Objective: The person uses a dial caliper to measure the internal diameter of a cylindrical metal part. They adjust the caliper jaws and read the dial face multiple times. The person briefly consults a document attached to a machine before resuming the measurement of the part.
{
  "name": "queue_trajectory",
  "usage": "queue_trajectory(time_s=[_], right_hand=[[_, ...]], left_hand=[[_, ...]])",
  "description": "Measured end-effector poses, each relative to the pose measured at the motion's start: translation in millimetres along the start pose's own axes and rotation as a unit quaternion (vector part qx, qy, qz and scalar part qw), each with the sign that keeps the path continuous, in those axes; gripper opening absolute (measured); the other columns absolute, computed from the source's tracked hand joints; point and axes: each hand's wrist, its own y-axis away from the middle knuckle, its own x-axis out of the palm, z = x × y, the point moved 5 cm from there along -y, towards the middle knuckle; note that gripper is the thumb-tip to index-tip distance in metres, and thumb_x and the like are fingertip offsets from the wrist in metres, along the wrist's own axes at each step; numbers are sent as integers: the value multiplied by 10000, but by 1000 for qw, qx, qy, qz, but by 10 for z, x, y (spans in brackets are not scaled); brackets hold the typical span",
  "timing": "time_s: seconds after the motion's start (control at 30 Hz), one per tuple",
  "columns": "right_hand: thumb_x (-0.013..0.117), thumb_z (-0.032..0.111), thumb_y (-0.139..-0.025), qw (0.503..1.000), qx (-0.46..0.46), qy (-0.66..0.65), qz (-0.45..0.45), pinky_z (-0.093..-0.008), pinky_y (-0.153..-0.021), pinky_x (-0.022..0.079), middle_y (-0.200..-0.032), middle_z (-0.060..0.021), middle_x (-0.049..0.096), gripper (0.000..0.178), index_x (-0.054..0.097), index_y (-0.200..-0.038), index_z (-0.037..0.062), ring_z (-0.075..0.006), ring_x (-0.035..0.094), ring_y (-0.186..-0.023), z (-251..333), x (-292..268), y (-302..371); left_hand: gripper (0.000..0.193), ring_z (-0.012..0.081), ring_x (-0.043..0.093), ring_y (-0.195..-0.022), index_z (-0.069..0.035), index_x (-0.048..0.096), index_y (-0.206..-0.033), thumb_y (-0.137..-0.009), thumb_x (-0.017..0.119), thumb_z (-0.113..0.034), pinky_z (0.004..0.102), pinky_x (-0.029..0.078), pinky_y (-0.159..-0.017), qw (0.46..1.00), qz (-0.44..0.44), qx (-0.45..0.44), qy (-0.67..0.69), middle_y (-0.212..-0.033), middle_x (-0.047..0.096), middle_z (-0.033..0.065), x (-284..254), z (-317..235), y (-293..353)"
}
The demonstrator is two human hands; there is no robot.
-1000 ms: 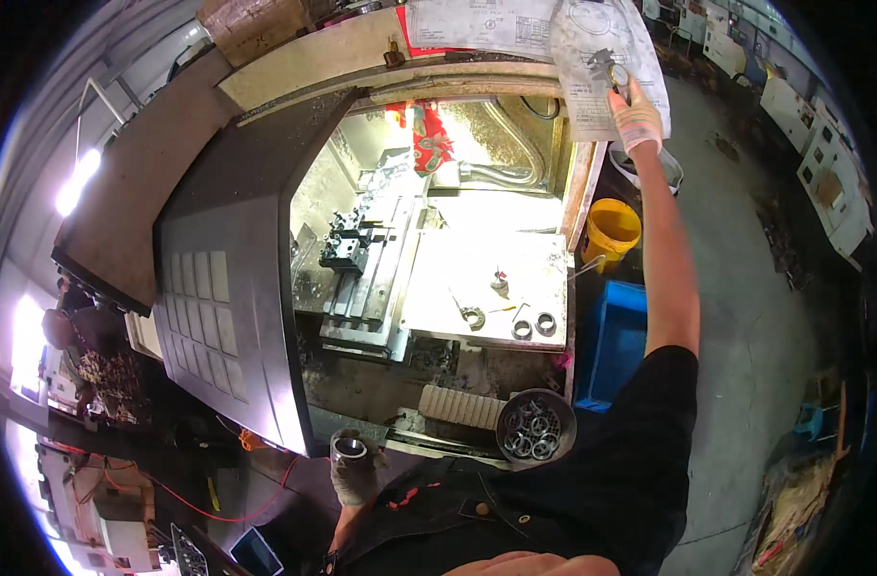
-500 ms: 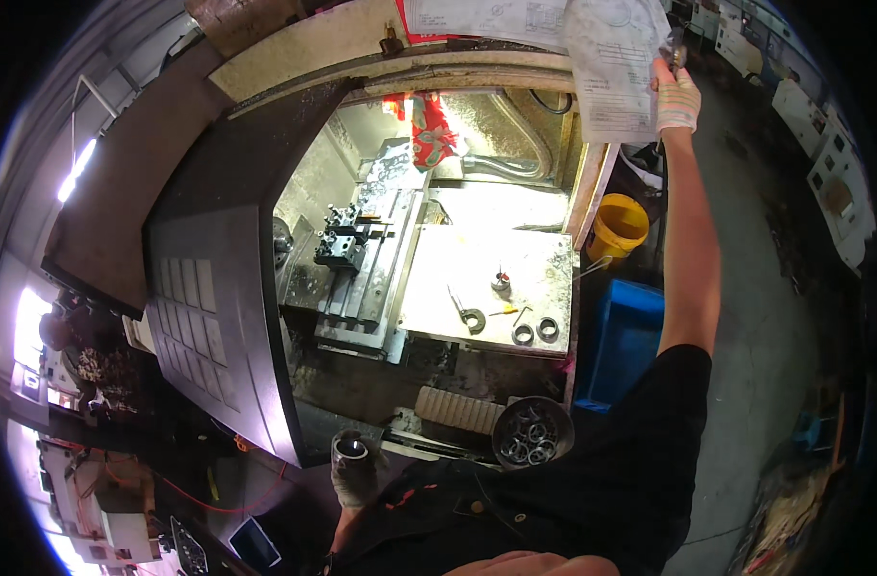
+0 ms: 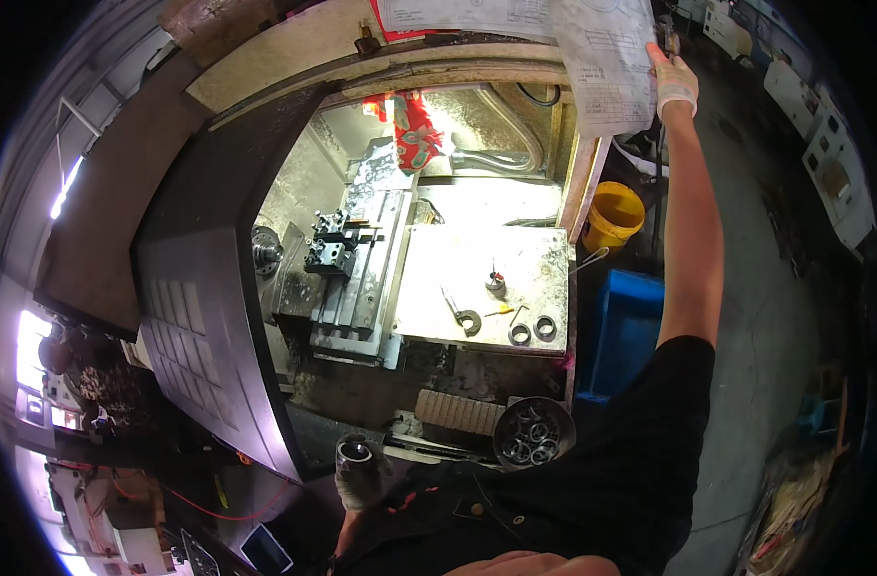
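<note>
My left hand (image 3: 361, 487), in a dirty work glove, is closed around a dark metal ring (image 3: 354, 449) low in front of my body, its round opening facing up. My right arm is stretched far up and forward. My right hand (image 3: 676, 84), in a light glove with bare fingertips, is at the right edge of a hanging paper drawing (image 3: 611, 77). Its fingers are stretched out, and the fingertips touch or nearly touch the sheet's edge. What lies behind the sheet is hidden.
An open lathe holds a tool block (image 3: 331, 257) and a chuck (image 3: 265, 252). On a pale board (image 3: 429, 288) lie metal rings (image 3: 545, 328), a caliper-like tool and a hex key. A round pan (image 3: 497, 437) contains several rings. A yellow bucket (image 3: 615, 217) and blue bin (image 3: 621, 336) stand right.
The view has shifted slightly, moving the machine and paper a little left and up in the picture. My right fingers have straightened somewhat at the sheet's edge. My left hand keeps the ring.
</note>
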Motion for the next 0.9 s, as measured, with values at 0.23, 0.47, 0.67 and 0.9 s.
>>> queue_trajectory(time_s=[0.23,0.47,0.67,0.9], right_hand=[[670,494,-720,996,16,39,73,-231,-650,406,-721,-25,619,853,362,-1333,-12,-103,516,-654,-196,2,-236],[681,456,-725,997,40,-6,63,-236,-615,401,-704,-29,609,789,417,-1289,-29,-100,506,-623,-200,16,-153],[724,388,-710,994,61,-75,54,-237,-564,393,-686,-35,593,774,421,-1281,-38,-100,498,-601,-191,53,-78],[716,382,-721,992,70,-88,59,-234,-529,380,-666,-33,584,728,450,-1262,-25,-97,479,-561,-201,61,-62]], left_hand=[[475,234,546,-575,-76,528,-1111,-778,587,-409,365,433,-479,1000,5,-2,15,-824,611,108,14,2,-22],[428,235,542,-574,-76,543,-1088,-792,579,-384,365,427,-479,1000,7,-18,20,-814,611,109,47,-14,-26],[444,240,552,-585,-70,534,-1103,-791,578,-382,365,434,-483,999,11,-22,27,-838,617,112,5,-9,-21],[486,244,559,-591,-59,516,-1125,-780,577,-397,369,450,-483,1000,18,-1,24,-855,614,117,-8,5,-26]])
